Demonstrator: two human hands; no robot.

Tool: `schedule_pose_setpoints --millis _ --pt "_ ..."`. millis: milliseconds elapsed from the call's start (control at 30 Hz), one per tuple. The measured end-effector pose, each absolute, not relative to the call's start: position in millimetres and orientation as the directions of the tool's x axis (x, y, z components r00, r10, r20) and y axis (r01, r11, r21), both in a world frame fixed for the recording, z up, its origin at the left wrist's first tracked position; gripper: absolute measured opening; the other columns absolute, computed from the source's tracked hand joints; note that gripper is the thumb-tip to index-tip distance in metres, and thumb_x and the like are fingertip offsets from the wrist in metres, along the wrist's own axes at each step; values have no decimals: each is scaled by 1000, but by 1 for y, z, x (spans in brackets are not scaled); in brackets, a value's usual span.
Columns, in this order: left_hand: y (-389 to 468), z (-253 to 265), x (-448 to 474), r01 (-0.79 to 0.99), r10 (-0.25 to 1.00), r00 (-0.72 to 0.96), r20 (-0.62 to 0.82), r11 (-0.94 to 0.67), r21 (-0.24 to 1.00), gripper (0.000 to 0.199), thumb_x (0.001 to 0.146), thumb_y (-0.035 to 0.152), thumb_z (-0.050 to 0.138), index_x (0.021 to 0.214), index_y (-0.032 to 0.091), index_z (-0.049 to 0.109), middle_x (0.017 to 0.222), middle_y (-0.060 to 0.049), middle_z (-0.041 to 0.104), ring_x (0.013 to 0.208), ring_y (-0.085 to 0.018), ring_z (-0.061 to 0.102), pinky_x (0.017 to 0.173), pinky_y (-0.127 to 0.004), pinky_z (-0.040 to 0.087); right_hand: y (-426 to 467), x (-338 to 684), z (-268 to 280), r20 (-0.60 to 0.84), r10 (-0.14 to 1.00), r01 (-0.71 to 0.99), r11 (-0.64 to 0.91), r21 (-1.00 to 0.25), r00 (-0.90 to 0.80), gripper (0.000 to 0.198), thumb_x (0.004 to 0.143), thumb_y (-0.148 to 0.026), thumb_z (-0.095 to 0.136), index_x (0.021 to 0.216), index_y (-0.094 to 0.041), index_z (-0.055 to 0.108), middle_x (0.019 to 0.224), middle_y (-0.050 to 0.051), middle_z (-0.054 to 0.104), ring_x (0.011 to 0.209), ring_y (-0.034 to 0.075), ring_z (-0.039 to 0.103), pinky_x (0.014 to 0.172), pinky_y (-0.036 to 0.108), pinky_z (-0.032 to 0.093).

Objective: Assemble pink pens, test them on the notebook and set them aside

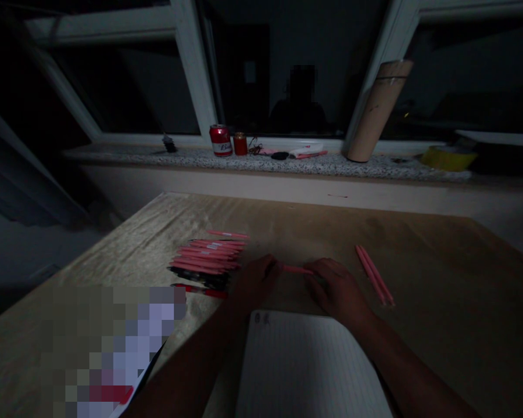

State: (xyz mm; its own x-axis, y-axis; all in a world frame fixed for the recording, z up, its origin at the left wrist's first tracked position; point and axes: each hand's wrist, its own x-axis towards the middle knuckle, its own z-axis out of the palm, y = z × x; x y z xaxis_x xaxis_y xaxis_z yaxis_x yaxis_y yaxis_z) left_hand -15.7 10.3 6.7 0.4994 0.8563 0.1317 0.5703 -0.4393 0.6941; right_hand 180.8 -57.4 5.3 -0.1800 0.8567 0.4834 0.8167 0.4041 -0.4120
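A pink pen [297, 269] lies level between my two hands, just beyond the top of a lined notebook [309, 360]. My left hand [258, 280] has its fingers closed on the pen's left end. At the other end, my right hand [331, 281] grips it with bent fingers. Left of my hands is a pile of pink pens [209, 254], with black pens [203, 277] along its near side and a red pen [204, 291] nearest me. Two more pink pens [373, 276] lie side by side to the right.
On the granite windowsill [183, 158] stand a red can [221, 140], a small red jar [240, 144], a tall tan tumbler [379, 110] and a yellow tape roll [448, 158]. A blurred-out object [143, 342] lies on the table's left. The room is dim.
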Motion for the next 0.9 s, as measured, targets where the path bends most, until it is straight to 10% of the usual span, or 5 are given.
schedule_pose_setpoints --millis 900 --pt "12 5 -17 511 861 490 136 -410 756 36 87 44 35 75 16 53 65 2 53 65 -12 50 59 -23 33 -57 181 5 492 858 818 386 -426 -148 18 86 -23 46 96 -18 60 89 8 64 83 21 58 76 36 45"
